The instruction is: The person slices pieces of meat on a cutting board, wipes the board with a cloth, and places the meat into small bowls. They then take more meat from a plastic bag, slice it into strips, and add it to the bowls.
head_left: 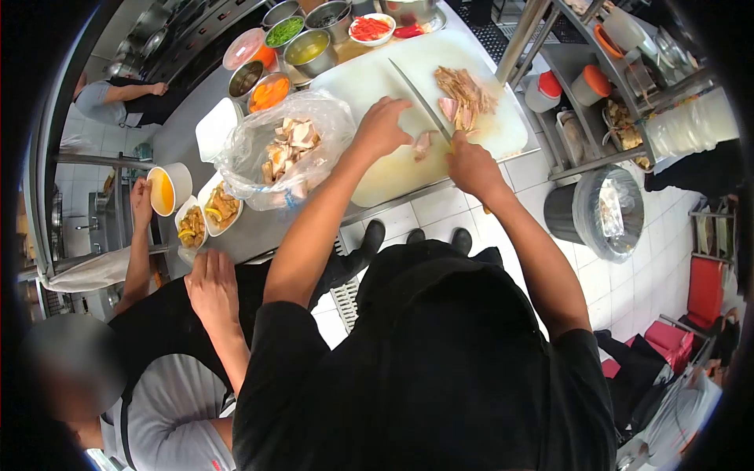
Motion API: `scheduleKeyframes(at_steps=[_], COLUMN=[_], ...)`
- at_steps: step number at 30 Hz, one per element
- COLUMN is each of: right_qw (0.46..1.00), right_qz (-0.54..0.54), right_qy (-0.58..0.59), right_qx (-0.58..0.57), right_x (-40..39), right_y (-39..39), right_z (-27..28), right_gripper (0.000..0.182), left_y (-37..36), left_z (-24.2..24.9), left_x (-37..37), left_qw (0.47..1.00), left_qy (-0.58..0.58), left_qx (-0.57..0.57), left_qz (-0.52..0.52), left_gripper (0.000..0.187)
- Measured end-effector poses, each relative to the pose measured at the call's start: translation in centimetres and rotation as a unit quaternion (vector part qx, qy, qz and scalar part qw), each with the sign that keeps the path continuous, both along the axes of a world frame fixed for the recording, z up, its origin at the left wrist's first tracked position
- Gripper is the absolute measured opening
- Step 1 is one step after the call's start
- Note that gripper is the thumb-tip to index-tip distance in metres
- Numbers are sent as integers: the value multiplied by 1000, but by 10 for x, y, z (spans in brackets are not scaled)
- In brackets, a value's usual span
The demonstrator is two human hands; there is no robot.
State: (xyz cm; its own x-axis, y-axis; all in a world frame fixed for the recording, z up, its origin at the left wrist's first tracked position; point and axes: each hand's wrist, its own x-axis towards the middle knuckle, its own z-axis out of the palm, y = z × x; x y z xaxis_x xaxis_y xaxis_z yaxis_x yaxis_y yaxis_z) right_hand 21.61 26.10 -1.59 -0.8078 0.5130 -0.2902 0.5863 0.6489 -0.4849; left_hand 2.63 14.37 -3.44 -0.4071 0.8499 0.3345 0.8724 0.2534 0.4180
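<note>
My right hand [473,169] grips the handle of a long kitchen knife [419,98], whose blade slants away to the upper left across the white cutting board [365,86]. My left hand [382,129] hovers over the board left of the blade, fingers apart and holding nothing. A small scrap of sliced meat [424,144] lies on the board between my hands. Beyond the blade, to the right, sits a pile of thin meat strips [467,94], pinker at its near end. A clear plastic bag [236,161] of meat chunks [290,149] stands open left of the board.
Bowls of chopped greens [284,31], red pepper strips [371,29] and orange slices [269,93] line the back. At left, a co-worker's hand [141,202] holds a cup of orange sauce [162,191] beside two food trays [222,206]. A lined bin [605,212] stands at right.
</note>
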Motion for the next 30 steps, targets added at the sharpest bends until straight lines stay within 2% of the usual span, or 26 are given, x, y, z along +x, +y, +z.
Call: scheduleKeyframes(at_steps=[3, 6, 9, 11, 13, 16, 22, 24, 30], right_qw=[1000, 999, 998, 997, 996, 996, 998, 999, 998], right_qz=[-6, 4, 21, 29, 32, 32, 43, 44, 61], right_qy=[24, 24, 36, 61, 76, 74, 33, -2, 21], right_qx=[-12, -27, -38, -37, -39, -47, -38, -28, 1], right_x=[3, 4, 1, -1, -2, -1, 1, -1, -3], right_y=[3, 8, 9, 8, 6, 1, -4, -4, -7], right_z=[-5, 2, 17, 14, 13, 21, 29, 27, 22], right_gripper=[29, 31, 32, 33, 33, 32, 31, 31, 29], left_y=[-16, -25, -21, -12, -5, -10, -10, -2, 13], left_z=[-6, -17, -45, -40, -40, -36, -44, -49, -59], left_x=[24, 59, 78, 92, 99, 106, 78, 70, 64], left_qw=[979, 967, 966, 924, 859, 863, 953, 957, 967], left_qy=[-169, -231, -220, -337, -465, -448, -162, -150, -140], left_qx=[-40, 4, 72, 107, 139, 158, 190, 195, 184], left_qz=[110, 109, 113, 143, 166, 169, 169, 154, 109], left_gripper=[43, 34, 27, 23, 22, 18, 10, 10, 9])
